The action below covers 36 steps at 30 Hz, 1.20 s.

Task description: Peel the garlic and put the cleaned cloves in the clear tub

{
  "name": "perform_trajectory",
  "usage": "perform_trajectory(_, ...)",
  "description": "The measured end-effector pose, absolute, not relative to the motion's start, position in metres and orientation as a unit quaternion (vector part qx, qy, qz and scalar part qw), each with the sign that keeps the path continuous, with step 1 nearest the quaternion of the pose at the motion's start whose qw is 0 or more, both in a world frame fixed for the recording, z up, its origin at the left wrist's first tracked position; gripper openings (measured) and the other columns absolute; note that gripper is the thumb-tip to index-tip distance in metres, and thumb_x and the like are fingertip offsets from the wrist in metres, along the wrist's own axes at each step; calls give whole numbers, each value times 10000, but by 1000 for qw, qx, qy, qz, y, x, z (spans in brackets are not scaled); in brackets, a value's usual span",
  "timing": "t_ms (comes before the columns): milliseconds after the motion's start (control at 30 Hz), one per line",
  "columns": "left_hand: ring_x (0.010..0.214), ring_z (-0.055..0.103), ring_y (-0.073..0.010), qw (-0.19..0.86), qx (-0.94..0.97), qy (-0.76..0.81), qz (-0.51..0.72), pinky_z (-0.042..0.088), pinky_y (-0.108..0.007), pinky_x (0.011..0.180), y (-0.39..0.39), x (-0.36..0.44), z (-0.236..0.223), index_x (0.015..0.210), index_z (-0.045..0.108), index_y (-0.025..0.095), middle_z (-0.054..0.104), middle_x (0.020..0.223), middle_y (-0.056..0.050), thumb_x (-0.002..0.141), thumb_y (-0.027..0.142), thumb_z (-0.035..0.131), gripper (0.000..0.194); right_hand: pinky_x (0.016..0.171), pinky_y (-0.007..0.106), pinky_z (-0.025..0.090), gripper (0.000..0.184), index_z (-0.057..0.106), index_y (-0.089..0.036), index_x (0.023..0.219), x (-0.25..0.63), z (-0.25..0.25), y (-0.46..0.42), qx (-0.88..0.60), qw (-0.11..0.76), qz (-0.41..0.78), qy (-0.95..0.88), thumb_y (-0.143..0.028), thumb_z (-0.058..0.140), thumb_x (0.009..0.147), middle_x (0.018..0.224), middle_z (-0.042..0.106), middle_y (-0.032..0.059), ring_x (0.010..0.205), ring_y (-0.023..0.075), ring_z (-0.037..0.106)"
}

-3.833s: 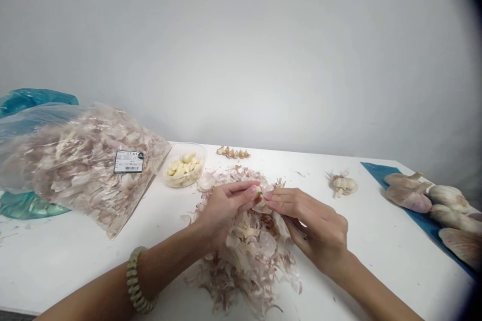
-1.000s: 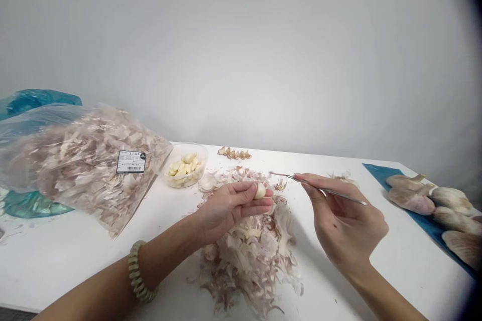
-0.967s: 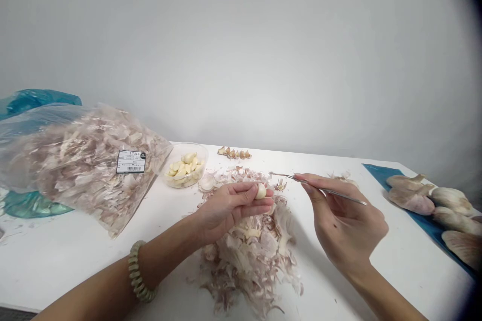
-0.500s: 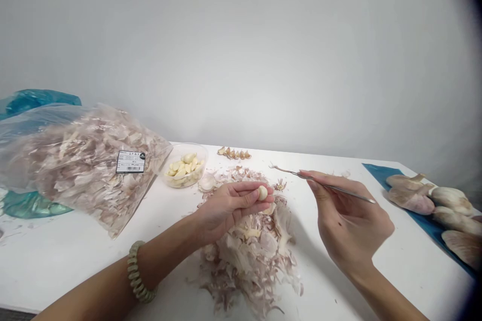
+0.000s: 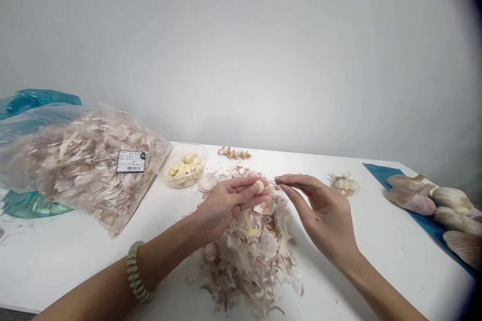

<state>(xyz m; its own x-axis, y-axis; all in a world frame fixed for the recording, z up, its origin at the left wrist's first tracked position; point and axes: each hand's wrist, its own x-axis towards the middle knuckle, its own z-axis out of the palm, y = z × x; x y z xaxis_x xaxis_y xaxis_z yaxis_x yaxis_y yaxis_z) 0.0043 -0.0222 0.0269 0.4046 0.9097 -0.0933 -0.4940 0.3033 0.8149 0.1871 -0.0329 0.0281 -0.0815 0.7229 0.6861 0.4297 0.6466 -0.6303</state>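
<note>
l hand (image 5: 226, 205) pinches round cream garlic clove (image 5: 259, 187); r hand (image 5: 327, 210) grips slim silver metal tweezers (image 5: 304, 186), tips nr clove. clove cd slip b/c it looks slick.

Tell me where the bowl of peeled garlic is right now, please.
In the head view, the clear bowl sits on the white table, left of centre, just right of the bag of garlic skins and beyond the left hand.
</note>
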Motion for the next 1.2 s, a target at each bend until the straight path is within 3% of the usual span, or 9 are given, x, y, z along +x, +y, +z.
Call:
perform_trajectory(500,938,645,-137,732,369,318,477,479,-251,962,-22,5,27,939,689,116,707,926,-64,753,177,703,197,782,214,573,194,680,-234,924,183,33,-41,-344,610,203,-685,-100,636,791,896,722,-13,842,125,678)
perform_trajectory(733,994,633,-172,721,404,326,459,478,-270,960,-25,6,30,954,687,107,689,1025,-92,715,208,738,265,793,216,568,221,682,-236,929,183,34,-41,-331,593,187,-710,-74,628,789,899,723,-17,848,122,675)
perform_trajectory(1200,982,634,-170,722,396,327,464,477,-277,957,-25,6,31,927,693,101,697,992,-92,696,201,751,259,782,233,569,203,680,-231,914,183,33,-40,-333,586,174,-718,-79,627,790,882,725,-11,837,131,678)
